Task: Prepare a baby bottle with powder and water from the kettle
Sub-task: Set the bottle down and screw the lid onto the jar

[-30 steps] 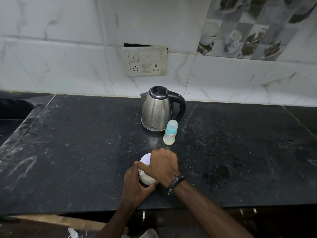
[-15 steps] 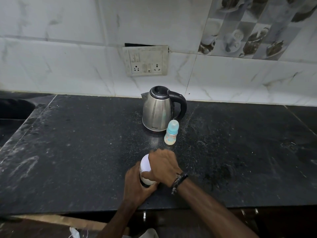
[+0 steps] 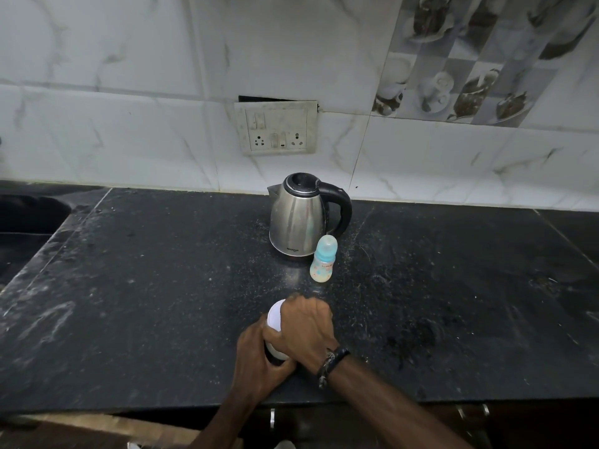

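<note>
Right hand (image 3: 304, 332) rotated further over container lid (image 3: 275, 315); left hand (image 3: 256, 364) grips container body; both hands clamped.

Both forearms reach forward from the bottom edge and meet at the middle; the left hand (image 3: 256, 364) sits lower, its fingers curled round the side of a white container (image 3: 275, 319), thumb side towards the other hand; the right hand (image 3: 304, 328) lies over the top of that container, knuckles up, fingers bent down round it; a dark band (image 3: 332, 359) circles the right wrist; the right forearm runs off towards the lower right.
</note>
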`<state>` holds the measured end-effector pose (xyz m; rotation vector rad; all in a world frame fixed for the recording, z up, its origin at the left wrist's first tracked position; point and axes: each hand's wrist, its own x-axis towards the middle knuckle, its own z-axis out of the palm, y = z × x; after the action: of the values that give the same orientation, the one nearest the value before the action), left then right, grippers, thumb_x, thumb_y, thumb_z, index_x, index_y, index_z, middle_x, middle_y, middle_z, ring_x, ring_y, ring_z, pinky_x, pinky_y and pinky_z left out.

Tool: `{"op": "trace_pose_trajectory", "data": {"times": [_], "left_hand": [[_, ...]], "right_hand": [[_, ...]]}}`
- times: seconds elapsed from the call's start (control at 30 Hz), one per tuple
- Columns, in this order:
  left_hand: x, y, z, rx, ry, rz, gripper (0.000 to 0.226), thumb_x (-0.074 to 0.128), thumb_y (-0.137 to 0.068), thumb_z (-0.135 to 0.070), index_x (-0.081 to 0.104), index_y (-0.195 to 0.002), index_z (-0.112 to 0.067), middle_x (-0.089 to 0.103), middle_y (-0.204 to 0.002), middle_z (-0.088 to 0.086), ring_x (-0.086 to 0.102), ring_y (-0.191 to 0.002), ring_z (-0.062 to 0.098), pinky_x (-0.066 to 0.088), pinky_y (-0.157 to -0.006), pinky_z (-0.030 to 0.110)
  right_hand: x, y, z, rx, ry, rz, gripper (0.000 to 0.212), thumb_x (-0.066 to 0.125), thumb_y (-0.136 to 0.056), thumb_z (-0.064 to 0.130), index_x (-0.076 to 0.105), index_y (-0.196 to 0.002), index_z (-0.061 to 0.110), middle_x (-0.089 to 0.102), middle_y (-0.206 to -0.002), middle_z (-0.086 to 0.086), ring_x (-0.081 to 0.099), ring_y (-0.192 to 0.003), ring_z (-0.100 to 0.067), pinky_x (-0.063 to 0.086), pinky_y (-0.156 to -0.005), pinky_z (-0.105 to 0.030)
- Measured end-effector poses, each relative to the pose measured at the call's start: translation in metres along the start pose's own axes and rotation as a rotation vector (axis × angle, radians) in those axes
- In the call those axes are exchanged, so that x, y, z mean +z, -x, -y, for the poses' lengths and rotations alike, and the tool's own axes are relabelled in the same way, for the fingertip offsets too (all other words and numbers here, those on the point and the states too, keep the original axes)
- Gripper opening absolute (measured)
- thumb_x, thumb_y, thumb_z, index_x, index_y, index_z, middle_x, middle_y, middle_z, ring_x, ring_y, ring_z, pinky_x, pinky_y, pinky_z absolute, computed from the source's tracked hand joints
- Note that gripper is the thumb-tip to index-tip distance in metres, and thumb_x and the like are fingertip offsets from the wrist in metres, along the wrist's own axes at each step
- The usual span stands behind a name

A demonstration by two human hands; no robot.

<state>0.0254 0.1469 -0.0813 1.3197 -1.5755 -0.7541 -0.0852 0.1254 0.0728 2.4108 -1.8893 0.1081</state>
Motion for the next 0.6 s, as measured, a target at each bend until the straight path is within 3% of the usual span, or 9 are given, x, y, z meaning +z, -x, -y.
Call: {"op": "trace_pose_trajectory", "data": {"times": [0.07,0.13,0.23,0.37,0.43,0.6], "left_hand": [[0.002,0.005,-0.001,-0.004,-0.002,-0.037,0.06,0.095,-0.055,-0.033,0.063,-0.106,-0.025,0.064,-0.108,-0.025,0.061,-0.104,-0.011,0.044,-0.087,0.006],[0.003,0.007,-0.003,-0.027,0.009,-0.061,0.066,0.093,-0.057,-0.037,0.063,-0.115,-0.024,0.063,-0.115,-0.026,0.06,-0.109,-0.01,0.046,-0.09,0.011],[0.004,0.004,-0.005,-0.049,-0.022,-0.081,0.084,0.095,-0.059,-0.044,0.06,-0.132,-0.023,0.064,-0.128,-0.022,0.062,-0.117,-0.001,0.051,-0.097,0.023],[0.003,-0.009,-0.001,-0.101,-0.099,-0.075,0.096,0.088,-0.059,-0.059,0.057,-0.139,-0.016,0.066,-0.135,-0.003,0.063,-0.122,0.017,0.052,-0.101,0.041],[0.001,-0.023,0.0,-0.125,-0.112,-0.063,0.1,0.086,-0.06,-0.063,0.054,-0.143,-0.017,0.064,-0.138,-0.002,0.061,-0.125,0.019,0.051,-0.104,0.044],[-0.005,-0.072,-0.01,-0.17,-0.127,-0.018,0.102,0.082,-0.058,-0.067,0.049,-0.145,-0.025,0.063,-0.14,-0.004,0.057,-0.126,0.016,0.05,-0.105,0.044]], "right_hand": [[0.005,0.004,-0.01,-0.017,-0.011,-0.02,0.064,0.061,-0.058,0.08,0.059,-0.058,0.015,0.058,-0.05,-0.002,0.055,-0.038,-0.02,0.03,-0.041,-0.024],[0.007,0.008,-0.026,0.003,-0.152,-0.043,0.073,0.04,-0.076,0.082,0.063,-0.078,0.013,0.069,-0.073,-0.01,0.066,-0.064,-0.03,0.041,-0.053,-0.032],[0.022,0.013,-0.052,0.188,-0.443,-0.027,0.063,0.024,-0.095,0.064,0.062,-0.09,0.014,0.07,-0.096,-0.014,0.064,-0.091,-0.036,0.044,-0.069,-0.038],[0.058,0.033,-0.06,0.293,-0.465,0.121,0.053,0.027,-0.102,0.044,0.065,-0.093,0.008,0.07,-0.102,-0.02,0.064,-0.098,-0.039,0.047,-0.078,-0.042],[0.077,0.045,-0.056,0.278,-0.432,0.219,0.048,0.03,-0.102,0.042,0.064,-0.096,0.009,0.07,-0.105,-0.019,0.063,-0.1,-0.038,0.047,-0.08,-0.042],[0.085,0.05,-0.057,0.253,-0.441,0.223,0.038,0.034,-0.101,0.038,0.062,-0.096,0.013,0.069,-0.105,-0.017,0.063,-0.098,-0.038,0.045,-0.078,-0.04]]}}
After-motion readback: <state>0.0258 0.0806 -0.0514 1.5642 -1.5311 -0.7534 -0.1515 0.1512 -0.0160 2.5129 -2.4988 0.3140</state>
